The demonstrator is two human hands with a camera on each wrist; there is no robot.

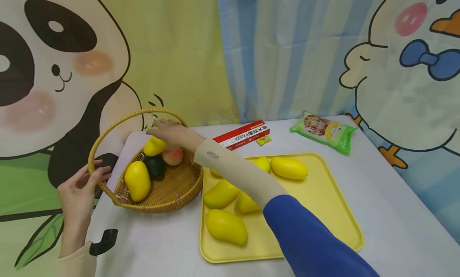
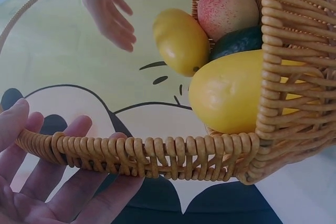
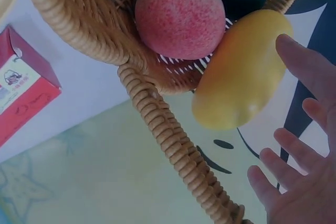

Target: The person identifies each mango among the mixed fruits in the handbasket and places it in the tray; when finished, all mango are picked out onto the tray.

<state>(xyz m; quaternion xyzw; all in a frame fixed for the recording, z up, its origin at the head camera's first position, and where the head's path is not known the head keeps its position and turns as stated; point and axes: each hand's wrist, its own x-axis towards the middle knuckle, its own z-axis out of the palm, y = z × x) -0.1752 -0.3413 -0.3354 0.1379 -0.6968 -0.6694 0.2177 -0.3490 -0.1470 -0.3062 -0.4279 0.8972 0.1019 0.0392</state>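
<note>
My left hand (image 1: 77, 191) holds the handle (image 2: 142, 156) of a wicker basket (image 1: 176, 189) at its left side, with the thumb on one side and the fingers on the other. In the basket are a large yellow mango (image 1: 137, 181), a dark green avocado-like fruit (image 1: 155, 166), a pink peach (image 3: 180, 17) and another yellow mango (image 3: 241, 69) at the far rim. Over that far mango, my right hand (image 1: 176, 134) has its fingers spread, with nothing held in it. In the right wrist view its thumb is close to the mango; whether they touch I cannot tell.
Right of the basket, a yellow tray (image 1: 323, 205) bears several mangoes (image 1: 226, 226), partly hidden by my right arm. Behind it lie a red pasta box (image 1: 242, 135), a small yellow packet (image 1: 264, 140) and a green bag (image 1: 325, 131). A printed curtain hangs behind the table.
</note>
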